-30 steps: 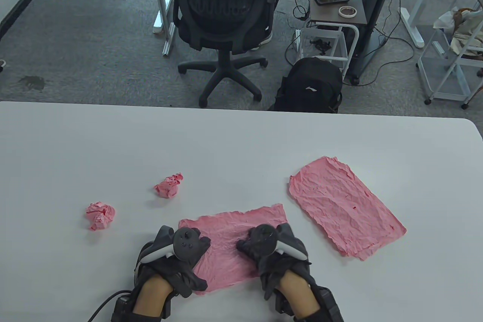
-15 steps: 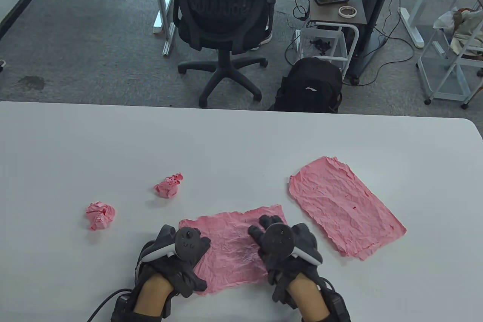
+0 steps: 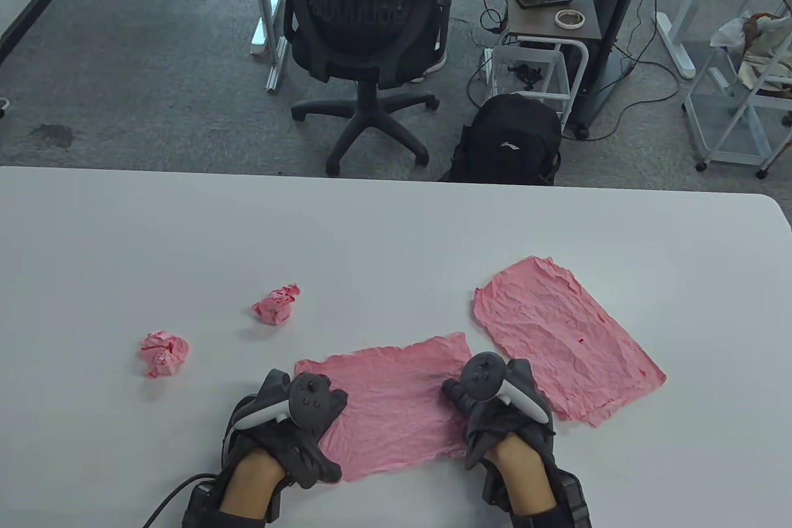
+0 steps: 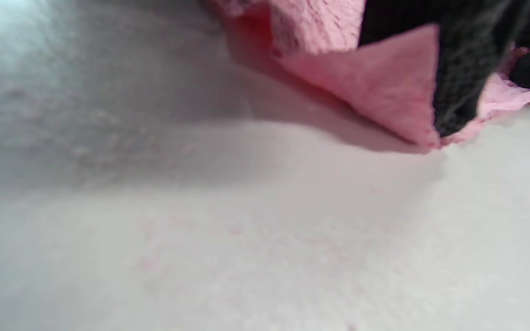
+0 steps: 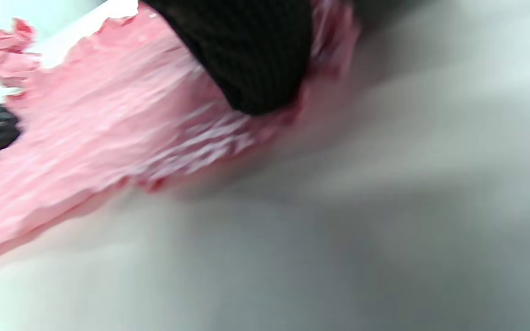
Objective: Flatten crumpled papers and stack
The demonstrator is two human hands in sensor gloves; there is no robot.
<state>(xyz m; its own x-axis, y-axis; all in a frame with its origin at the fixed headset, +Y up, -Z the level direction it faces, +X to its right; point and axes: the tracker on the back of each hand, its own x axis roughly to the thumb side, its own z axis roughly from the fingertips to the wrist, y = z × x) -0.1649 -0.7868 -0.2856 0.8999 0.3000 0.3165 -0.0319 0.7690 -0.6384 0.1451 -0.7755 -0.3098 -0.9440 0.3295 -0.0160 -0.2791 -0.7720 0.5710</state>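
A pink sheet point(image 3: 396, 404), still wrinkled, lies spread on the white table point(image 3: 396, 225) between my hands. My left hand point(image 3: 331, 407) presses its left edge; in the left wrist view a gloved finger point(image 4: 458, 82) rests on the paper's raised corner point(image 4: 384, 82). My right hand point(image 3: 456, 398) presses the sheet's right edge; in the right wrist view a fingertip point(image 5: 246, 59) sits on the paper point(image 5: 85, 138). A flattened pink sheet point(image 3: 563, 336) lies to the right. Two crumpled pink balls point(image 3: 276, 304) point(image 3: 164, 353) lie to the left.
The table's far edge runs across the middle of the table view. Behind it are an office chair point(image 3: 365, 26) and a black backpack point(image 3: 507, 141) on the floor. The flattened sheet's near corner lies close beside my right hand.
My right hand has slid rightwards across the sheet, from its middle to its right edge, smoothing it wider. My left hand has stayed on the left edge.
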